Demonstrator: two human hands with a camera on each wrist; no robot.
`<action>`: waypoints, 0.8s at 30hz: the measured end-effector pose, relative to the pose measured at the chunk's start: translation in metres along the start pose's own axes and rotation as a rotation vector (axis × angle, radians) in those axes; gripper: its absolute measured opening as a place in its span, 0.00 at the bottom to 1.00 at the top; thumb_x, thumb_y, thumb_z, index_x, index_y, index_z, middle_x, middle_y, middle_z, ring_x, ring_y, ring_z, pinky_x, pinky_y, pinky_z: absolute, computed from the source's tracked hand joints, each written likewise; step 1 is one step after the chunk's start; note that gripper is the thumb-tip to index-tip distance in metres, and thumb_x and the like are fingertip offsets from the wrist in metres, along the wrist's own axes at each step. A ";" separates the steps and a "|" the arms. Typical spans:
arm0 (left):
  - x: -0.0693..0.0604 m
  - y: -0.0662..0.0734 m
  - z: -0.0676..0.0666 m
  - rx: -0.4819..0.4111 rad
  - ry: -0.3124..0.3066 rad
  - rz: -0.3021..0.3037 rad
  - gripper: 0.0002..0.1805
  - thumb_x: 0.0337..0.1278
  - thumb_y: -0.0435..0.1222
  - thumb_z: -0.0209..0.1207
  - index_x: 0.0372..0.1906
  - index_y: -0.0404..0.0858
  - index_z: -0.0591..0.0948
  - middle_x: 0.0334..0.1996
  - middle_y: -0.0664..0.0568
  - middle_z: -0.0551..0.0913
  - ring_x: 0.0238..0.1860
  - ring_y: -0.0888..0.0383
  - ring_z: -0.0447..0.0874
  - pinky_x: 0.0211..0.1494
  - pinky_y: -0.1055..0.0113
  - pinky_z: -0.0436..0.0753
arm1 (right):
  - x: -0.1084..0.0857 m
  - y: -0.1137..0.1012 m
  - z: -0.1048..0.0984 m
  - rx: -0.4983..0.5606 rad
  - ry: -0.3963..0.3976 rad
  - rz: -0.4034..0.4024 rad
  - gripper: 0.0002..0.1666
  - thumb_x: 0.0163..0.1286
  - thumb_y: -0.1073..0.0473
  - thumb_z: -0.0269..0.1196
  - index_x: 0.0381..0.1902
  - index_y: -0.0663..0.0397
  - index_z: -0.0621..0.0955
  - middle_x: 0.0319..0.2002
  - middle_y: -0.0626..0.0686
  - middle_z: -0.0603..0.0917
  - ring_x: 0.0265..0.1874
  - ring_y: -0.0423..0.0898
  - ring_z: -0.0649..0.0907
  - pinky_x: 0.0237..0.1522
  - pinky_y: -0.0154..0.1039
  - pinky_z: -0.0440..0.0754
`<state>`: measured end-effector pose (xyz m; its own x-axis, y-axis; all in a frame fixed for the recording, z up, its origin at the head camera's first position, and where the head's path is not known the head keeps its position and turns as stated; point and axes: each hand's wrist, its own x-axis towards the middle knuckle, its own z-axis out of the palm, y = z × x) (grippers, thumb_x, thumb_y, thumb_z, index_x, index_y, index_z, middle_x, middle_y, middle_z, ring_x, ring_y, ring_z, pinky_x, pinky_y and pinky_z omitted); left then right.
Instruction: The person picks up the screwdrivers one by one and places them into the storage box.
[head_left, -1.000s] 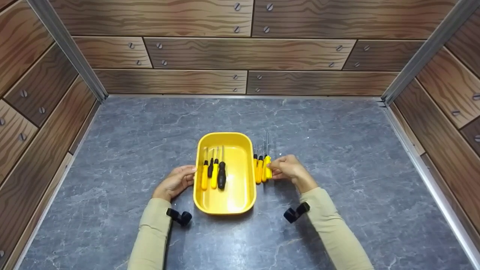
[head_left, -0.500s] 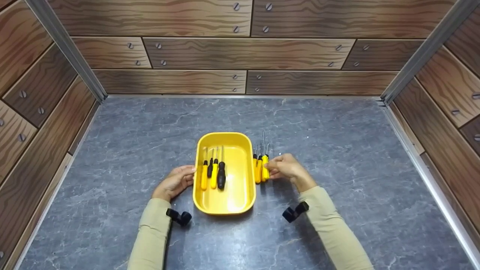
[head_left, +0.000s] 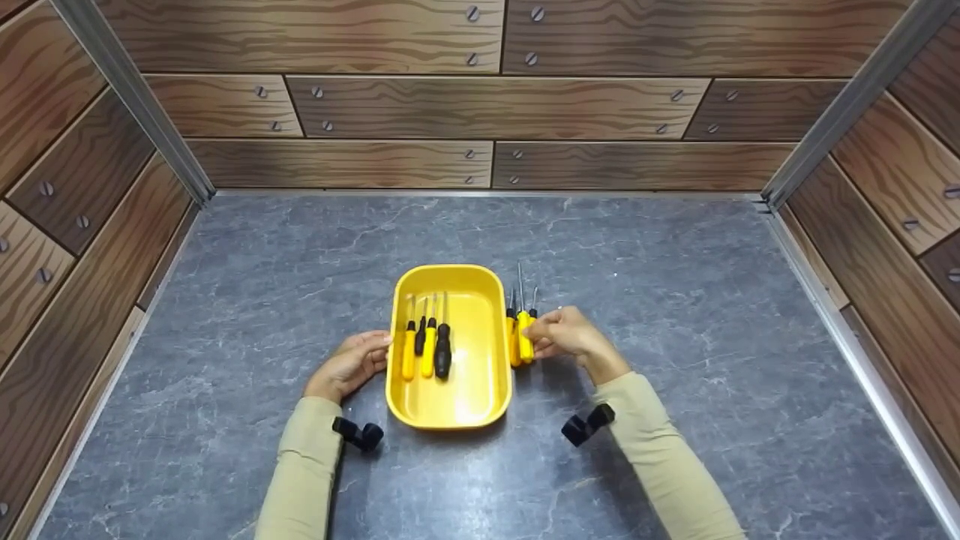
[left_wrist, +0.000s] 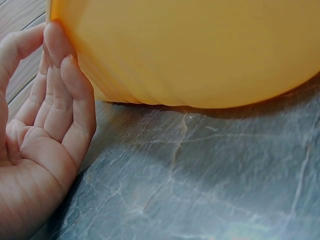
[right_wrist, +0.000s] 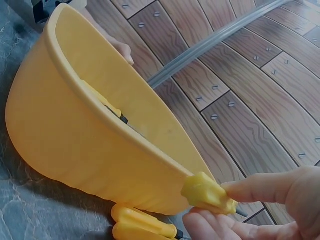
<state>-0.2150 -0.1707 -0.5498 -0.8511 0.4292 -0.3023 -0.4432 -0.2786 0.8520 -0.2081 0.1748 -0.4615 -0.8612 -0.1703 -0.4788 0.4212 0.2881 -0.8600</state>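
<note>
A yellow tray (head_left: 450, 420) holds several screwdrivers with their tips toward the back, among them a black-handled one (head_left: 442, 352). Against the tray's left wall rests my left hand (head_left: 349, 367), its fingers gently bent along the outside in the left wrist view. My right hand (head_left: 574, 341) pinches the handle of a bright yellow screwdriver (head_left: 525, 337) between thumb and fingers, at the tray's right side. Orange-yellow screwdrivers (right_wrist: 142, 222) lie beneath it beside the tray, partly hidden by the held handle in the head view.
The tray stands on a grey marbled tabletop (head_left: 300, 247). Wood-patterned panels (head_left: 495, 109) with metal edge strips enclose the back and both sides. A black wrist device (head_left: 358, 433) is on the left sleeve, another (head_left: 588, 424) on the right.
The bright yellow screwdriver has moved left toward the tray in my right hand, across the other screwdrivers; a dark-necked one now shows to its right. My left hand and the tray have stayed put.
</note>
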 end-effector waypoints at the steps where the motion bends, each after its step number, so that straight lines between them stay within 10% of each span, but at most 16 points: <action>1: 0.000 0.000 0.000 0.003 0.000 -0.001 0.10 0.67 0.30 0.47 0.37 0.40 0.79 0.28 0.58 0.86 0.31 0.67 0.84 0.44 0.72 0.84 | 0.000 0.000 0.001 0.001 -0.004 -0.005 0.18 0.62 0.68 0.60 0.47 0.78 0.77 0.21 0.49 0.83 0.19 0.39 0.82 0.32 0.34 0.88; 24: 0.000 0.000 0.000 -0.003 -0.008 0.010 0.10 0.68 0.30 0.46 0.37 0.40 0.79 0.30 0.58 0.87 0.33 0.66 0.86 0.46 0.71 0.85 | -0.001 -0.010 0.018 -0.020 -0.023 -0.009 0.19 0.61 0.68 0.60 0.47 0.79 0.78 0.17 0.48 0.82 0.16 0.38 0.82 0.29 0.33 0.87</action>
<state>-0.2153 -0.1709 -0.5502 -0.8530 0.4337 -0.2904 -0.4357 -0.2854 0.8536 -0.2063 0.1553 -0.4556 -0.8580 -0.1950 -0.4752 0.4074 0.3051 -0.8608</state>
